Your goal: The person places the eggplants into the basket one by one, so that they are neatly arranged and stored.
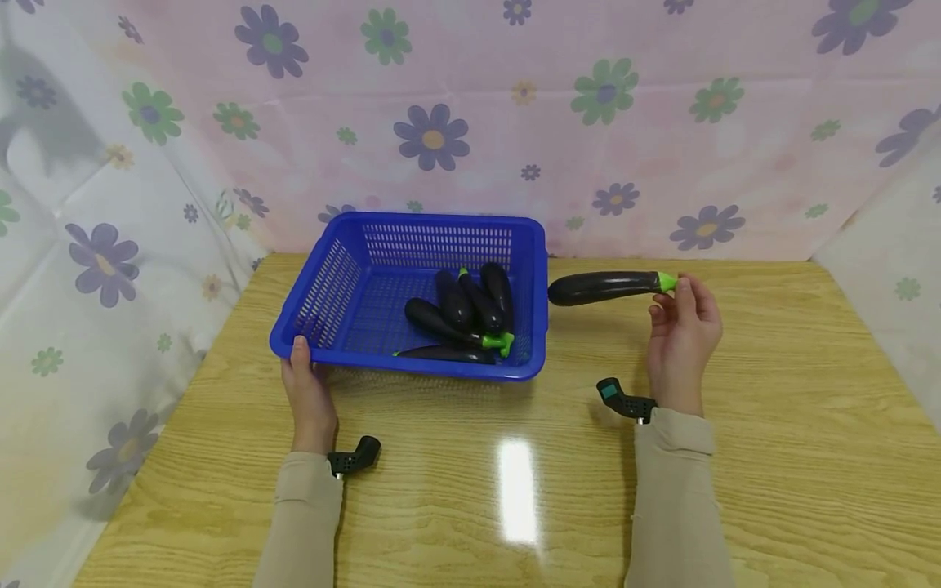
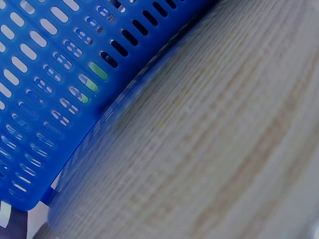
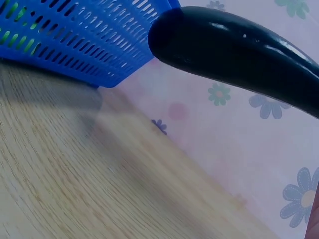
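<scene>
A blue perforated plastic basket (image 1: 412, 366) has several dark eggplants (image 1: 453, 302) with green stems in its right half. My left hand (image 1: 309, 400) grips the basket's front left corner, thumb over the rim and the other fingers hidden behind the wall. Off the basket's right side, my right hand (image 1: 682, 343) pinches one long eggplant (image 1: 603, 287) by its green stem. That eggplant lies nearly level, its round end close to the basket's right rim. In the right wrist view the same eggplant (image 3: 234, 52) crosses the top, and the basket's wall (image 3: 99, 40) shows at upper left.
The basket is on a wood-grain table (image 1: 441, 498), with a bright light reflection near the middle. Flower-printed cloth (image 1: 470, 106) hangs behind the table and along both sides. A black camera mount sits on each wrist.
</scene>
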Demonstrator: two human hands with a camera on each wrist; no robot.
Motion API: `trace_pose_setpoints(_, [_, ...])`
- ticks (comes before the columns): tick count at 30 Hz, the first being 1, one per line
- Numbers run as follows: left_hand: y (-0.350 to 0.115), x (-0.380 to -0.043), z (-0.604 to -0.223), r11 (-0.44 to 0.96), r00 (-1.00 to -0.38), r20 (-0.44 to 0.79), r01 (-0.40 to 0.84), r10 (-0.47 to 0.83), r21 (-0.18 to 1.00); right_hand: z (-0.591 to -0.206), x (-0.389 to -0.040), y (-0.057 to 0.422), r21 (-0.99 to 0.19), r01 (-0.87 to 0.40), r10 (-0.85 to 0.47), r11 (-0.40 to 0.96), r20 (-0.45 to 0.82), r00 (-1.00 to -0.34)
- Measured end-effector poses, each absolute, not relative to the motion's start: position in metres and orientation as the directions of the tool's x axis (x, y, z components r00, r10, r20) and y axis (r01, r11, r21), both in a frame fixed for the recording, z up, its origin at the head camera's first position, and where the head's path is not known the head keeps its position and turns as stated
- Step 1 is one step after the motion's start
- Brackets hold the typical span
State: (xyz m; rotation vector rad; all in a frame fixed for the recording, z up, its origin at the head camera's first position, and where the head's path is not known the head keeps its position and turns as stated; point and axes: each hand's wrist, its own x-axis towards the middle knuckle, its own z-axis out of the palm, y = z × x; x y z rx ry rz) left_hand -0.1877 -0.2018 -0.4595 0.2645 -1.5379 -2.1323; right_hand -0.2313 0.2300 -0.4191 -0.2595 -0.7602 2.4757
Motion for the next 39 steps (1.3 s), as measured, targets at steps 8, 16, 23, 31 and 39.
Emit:
trace_pose_setpoints(8, [-0.202, -0.187, -0.460, -0.228, -0.855, 0.127, 0.272, -0.502, 0.935, -0.421, -0.232, 0.224, -0.563, -0.402, 0.483, -0.722, 0.006, -0.876])
trace_pose_setpoints(16, [-0.202, -0.188, -0.460, -0.244, -0.854, 0.146, 0.301, -0.500, 0.922, -0.421, -0.233, 0.218, -0.644, -0.355, 0.442, -0.678, 0.030, -0.897])
trace_pose_setpoints(23, [-0.201, -0.187, -0.459, -0.238, -0.855, 0.136, 0.288, -0.501, 0.928, -0.423, -0.235, 0.215, -0.664, -0.348, 0.431, -0.662, 0.043, -0.901])
trace_pose_setpoints(31, [-0.201, -0.188, -0.459, -0.230, -0.857, 0.153, 0.298, -0.492, 0.926, -0.423, -0.236, 0.213, -0.697, -0.324, 0.411, -0.639, 0.047, -0.910])
trace_pose_setpoints(39, [-0.202, -0.188, -0.460, -0.238, -0.853, 0.153, 0.304, -0.499, 0.922, -0.426, -0.237, 0.212, -0.738, -0.274, 0.380, -0.617, 0.025, -0.924])
